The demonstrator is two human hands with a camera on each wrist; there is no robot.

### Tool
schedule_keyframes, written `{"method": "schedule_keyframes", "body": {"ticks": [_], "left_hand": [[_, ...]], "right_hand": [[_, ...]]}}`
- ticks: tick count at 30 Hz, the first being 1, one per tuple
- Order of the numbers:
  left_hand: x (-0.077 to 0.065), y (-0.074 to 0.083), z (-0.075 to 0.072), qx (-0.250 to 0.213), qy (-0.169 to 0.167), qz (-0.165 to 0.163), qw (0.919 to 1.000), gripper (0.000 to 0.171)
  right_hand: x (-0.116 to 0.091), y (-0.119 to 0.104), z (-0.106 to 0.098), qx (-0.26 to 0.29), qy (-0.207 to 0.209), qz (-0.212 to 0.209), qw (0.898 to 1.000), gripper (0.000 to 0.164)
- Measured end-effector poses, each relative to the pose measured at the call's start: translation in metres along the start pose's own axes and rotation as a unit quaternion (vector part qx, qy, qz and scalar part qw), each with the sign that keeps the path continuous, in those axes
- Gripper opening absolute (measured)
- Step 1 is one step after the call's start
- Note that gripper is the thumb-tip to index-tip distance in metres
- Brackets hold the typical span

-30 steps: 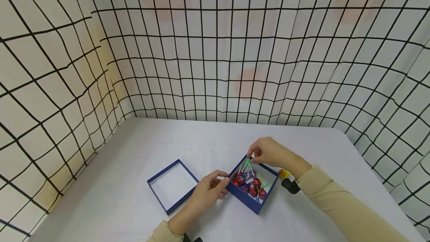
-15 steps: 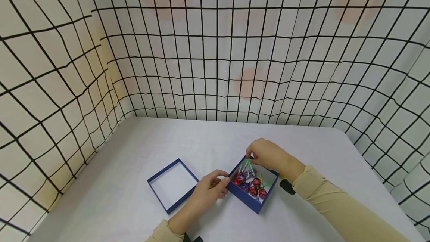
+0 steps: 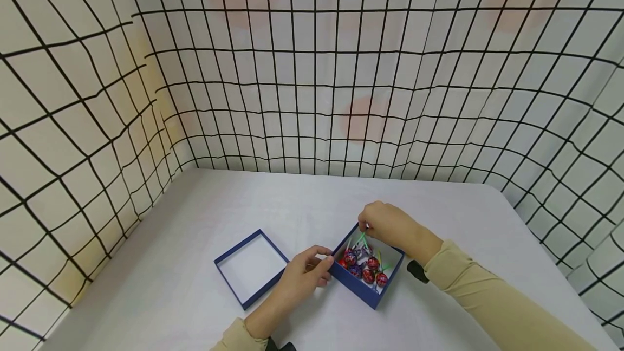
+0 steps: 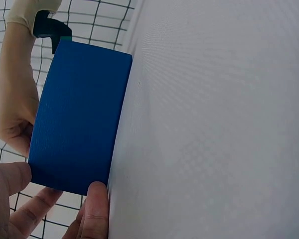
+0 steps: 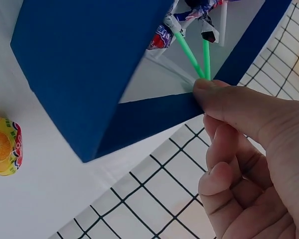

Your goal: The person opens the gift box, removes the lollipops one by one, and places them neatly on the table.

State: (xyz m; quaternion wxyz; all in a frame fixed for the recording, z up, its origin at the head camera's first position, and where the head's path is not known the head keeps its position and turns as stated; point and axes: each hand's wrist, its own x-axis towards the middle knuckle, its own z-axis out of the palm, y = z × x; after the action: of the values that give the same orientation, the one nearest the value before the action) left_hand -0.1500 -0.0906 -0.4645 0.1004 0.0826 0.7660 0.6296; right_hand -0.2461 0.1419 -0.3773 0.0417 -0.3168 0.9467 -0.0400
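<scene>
An open blue box with a white inside holds several lollipops in red and purple wrappers. My left hand holds its left corner. In the left wrist view, the thumb is at one corner of the blue wall and a fingertip at another. At the far corner, my right hand pinches the ends of two green lollipop sticks between thumb and index finger, right at the rim. Its other fingers curl outside the box.
Left of the box lies a shallow blue lid, white side up. A yellow wrapped sweet printed with an orange sits on the white table beside the box. Black-gridded white walls enclose the table.
The right hand has shifted slightly at the far corner, and its forearm now covers the yellow sweet in the head view. The left hand and box are nearly unmoved.
</scene>
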Motion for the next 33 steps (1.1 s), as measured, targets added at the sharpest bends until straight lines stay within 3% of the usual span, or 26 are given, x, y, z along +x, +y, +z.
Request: {"method": "schedule_keyframes", "body": {"ticks": [5, 12, 24, 33], "left_hand": [[0.001, 0.001, 0.0, 0.002, 0.001, 0.001, 1.0, 0.03], [0.0, 0.001, 0.001, 0.002, 0.001, 0.003, 1.0, 0.031], [-0.001, 0.001, -0.001, 0.004, 0.0, 0.005, 1.0, 0.031], [-0.002, 0.001, 0.0, 0.002, -0.001, 0.001, 1.0, 0.031]], "right_hand": [[-0.003, 0.001, 0.0, 0.022, 0.0, 0.015, 1.0, 0.009], [-0.01, 0.009, 0.0, 0.104, 0.02, 0.025, 0.994, 0.01], [-0.026, 0.02, 0.005, 0.232, 0.062, 0.059, 0.969, 0.006], [-0.042, 0.025, 0.007, 0.264, 0.09, 0.09, 0.956, 0.006]]}}
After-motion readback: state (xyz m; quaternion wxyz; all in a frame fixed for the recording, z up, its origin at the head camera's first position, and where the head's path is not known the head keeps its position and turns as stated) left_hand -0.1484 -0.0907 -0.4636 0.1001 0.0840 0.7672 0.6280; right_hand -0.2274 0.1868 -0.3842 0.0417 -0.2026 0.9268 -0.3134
